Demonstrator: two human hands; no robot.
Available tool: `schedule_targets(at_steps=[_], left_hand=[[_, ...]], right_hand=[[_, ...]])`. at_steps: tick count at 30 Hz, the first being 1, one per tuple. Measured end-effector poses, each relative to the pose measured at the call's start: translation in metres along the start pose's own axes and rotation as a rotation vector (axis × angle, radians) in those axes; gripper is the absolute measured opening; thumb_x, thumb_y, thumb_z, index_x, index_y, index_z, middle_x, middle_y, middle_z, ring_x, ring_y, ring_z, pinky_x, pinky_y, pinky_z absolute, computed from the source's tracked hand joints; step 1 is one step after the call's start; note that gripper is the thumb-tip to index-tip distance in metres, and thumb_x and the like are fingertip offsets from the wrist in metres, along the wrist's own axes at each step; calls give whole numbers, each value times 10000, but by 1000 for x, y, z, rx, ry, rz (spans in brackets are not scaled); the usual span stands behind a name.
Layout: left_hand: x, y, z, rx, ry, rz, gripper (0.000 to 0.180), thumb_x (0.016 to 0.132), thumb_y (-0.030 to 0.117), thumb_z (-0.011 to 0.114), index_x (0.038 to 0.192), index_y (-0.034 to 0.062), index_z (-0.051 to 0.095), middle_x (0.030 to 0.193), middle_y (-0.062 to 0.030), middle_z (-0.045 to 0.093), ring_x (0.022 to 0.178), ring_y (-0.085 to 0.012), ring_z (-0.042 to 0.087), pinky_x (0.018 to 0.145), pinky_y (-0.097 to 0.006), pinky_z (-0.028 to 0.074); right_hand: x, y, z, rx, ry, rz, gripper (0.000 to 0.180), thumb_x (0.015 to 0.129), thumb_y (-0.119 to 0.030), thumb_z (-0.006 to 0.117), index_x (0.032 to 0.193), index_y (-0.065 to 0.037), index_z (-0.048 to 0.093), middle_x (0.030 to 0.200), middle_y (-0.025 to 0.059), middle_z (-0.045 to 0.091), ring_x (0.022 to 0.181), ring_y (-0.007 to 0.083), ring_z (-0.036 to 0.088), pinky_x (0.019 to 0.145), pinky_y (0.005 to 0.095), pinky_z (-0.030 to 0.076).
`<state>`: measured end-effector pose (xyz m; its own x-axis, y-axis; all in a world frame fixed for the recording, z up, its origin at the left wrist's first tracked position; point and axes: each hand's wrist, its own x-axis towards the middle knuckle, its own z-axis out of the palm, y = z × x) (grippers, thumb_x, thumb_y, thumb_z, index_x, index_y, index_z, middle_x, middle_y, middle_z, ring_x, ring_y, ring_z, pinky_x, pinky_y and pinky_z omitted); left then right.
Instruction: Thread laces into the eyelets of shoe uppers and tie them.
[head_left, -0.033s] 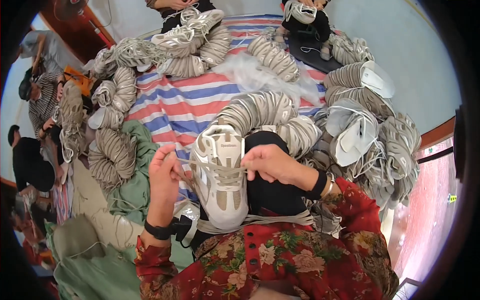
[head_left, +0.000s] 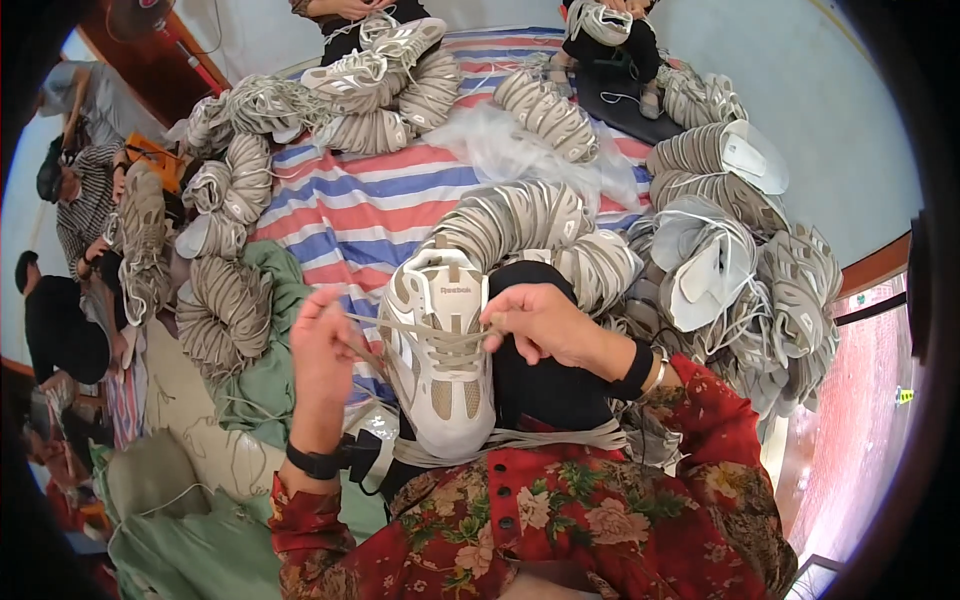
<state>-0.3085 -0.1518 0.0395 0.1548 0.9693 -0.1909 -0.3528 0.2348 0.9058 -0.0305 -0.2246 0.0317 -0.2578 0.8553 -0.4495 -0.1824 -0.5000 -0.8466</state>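
Observation:
A white and beige lace-up shoe upper (head_left: 450,410) rests on my lap, toe toward me and tongue away. Its beige shoelace (head_left: 405,326) runs through the eyelets. My left hand (head_left: 322,350), raised left of the shoe, pinches one stretch of lace, which is drawn out sideways over the tongue. On the shoe's right edge, my right hand (head_left: 535,322) is closed in a pinch on the lace near the eyelets. The left fingertips are slightly blurred. Loose laces (head_left: 560,440) lie across my lap below the toe.
A curved stack of nested uppers (head_left: 520,220) stands just beyond the shoe. More uppers (head_left: 790,300) are heaped at the right. A striped sheet (head_left: 370,190) covers the floor, with clear plastic (head_left: 530,145) on it. Green cloth (head_left: 265,340) lies left. Other people sit around.
My left hand has shifted slightly left and up, with the lace still between its fingers. My right hand and the shoe have hardly moved.

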Motion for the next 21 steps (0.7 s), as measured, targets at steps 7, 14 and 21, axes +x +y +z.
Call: schedule_targets(at_steps=[7, 14, 21], left_hand=[[11, 28, -45, 236, 17, 202, 190, 941, 118, 528, 1121, 60, 543, 615, 43, 419, 503, -26, 328, 455, -187, 280], [1, 29, -30, 269, -5, 184, 171, 948, 131, 520, 1098, 54, 550, 627, 44, 448, 501, -24, 332, 464, -185, 287], [-14, 10, 18, 471, -209, 176, 153, 950, 148, 513, 1062, 54, 556, 615, 48, 438, 517, -26, 346, 472, -180, 258]], right_hand=[[-7, 12, -10, -19, 282, -326, 155, 882, -85, 567, 1004, 6, 599, 874, 98, 660, 510, 121, 562, 474, 229, 444], [-8, 24, 11, -1124, 172, -920, 109, 818, -126, 620, 876, -61, 554, 764, 85, 537, 621, 285, 594, 495, 383, 470], [0, 26, 11, -1513, 130, -905, 122, 817, -138, 575, 780, -38, 516, 746, 106, 559, 622, 292, 616, 513, 405, 476]])
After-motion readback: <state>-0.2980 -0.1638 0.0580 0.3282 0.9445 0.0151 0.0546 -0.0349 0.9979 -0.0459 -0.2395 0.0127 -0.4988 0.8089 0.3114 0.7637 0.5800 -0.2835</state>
